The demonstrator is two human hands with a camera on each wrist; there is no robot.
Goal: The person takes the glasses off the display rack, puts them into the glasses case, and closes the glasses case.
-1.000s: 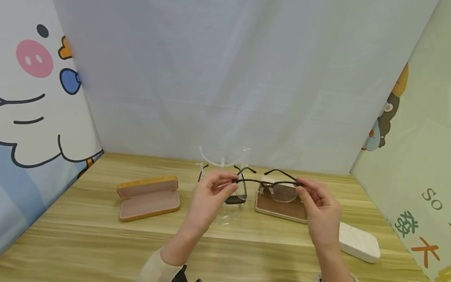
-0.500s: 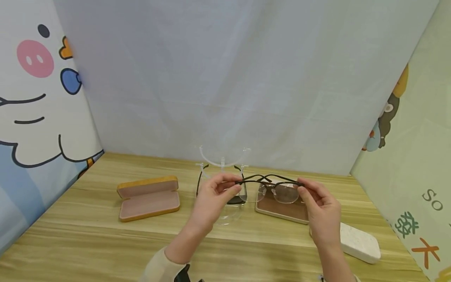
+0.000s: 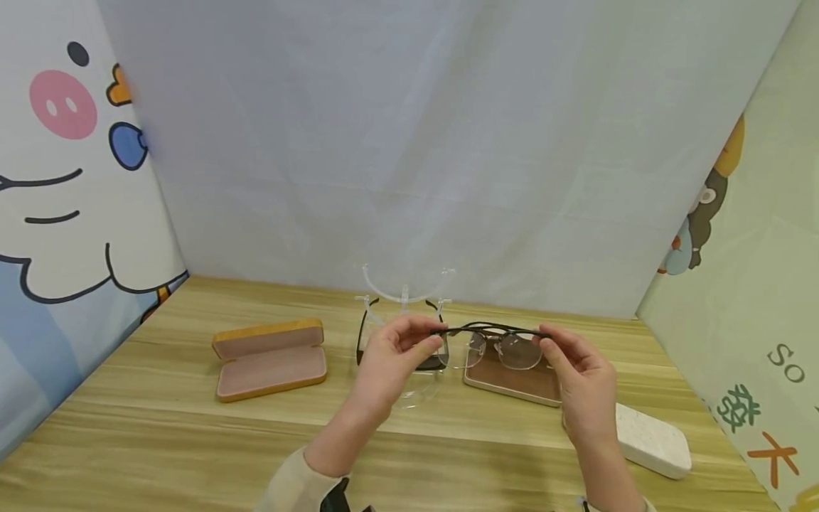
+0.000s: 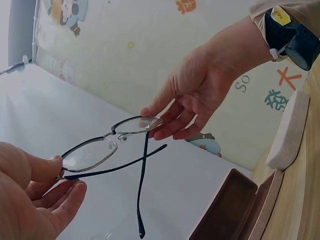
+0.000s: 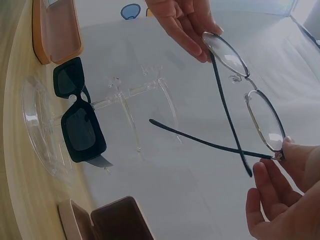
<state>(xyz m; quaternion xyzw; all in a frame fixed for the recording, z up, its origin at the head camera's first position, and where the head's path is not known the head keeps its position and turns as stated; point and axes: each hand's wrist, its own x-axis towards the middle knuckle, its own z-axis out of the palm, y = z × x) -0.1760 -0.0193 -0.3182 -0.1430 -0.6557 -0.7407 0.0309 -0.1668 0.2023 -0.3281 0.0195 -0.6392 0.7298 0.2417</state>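
A pair of eyeglasses (image 3: 520, 353) with a dark browline frame and clear lenses is held up over the table between both hands. My left hand (image 3: 388, 364) pinches one end of the frame, thumb against fingers. At the opposite end my right hand (image 3: 584, 377) pinches the other hinge corner. Both dark temples are partly folded and cross each other, as the right wrist view shows on one temple (image 5: 200, 140). Behind my left hand, black sunglasses (image 5: 82, 130) sit on a clear display stand (image 5: 35, 120), partly hidden in the head view.
An open tan glasses case (image 3: 271, 373) with pink lining stands at left. Behind the eyeglasses lies an open case (image 3: 505, 379) lined in brown. A white case (image 3: 652, 439) rests at right, near my right wrist. A pale cloth wall (image 3: 409, 142) rises behind the table.
The temples of the eyeglasses have swung inward, from spread apart to crossed close behind the frame. Both hands keep their pinch, and the left has shifted slightly right.
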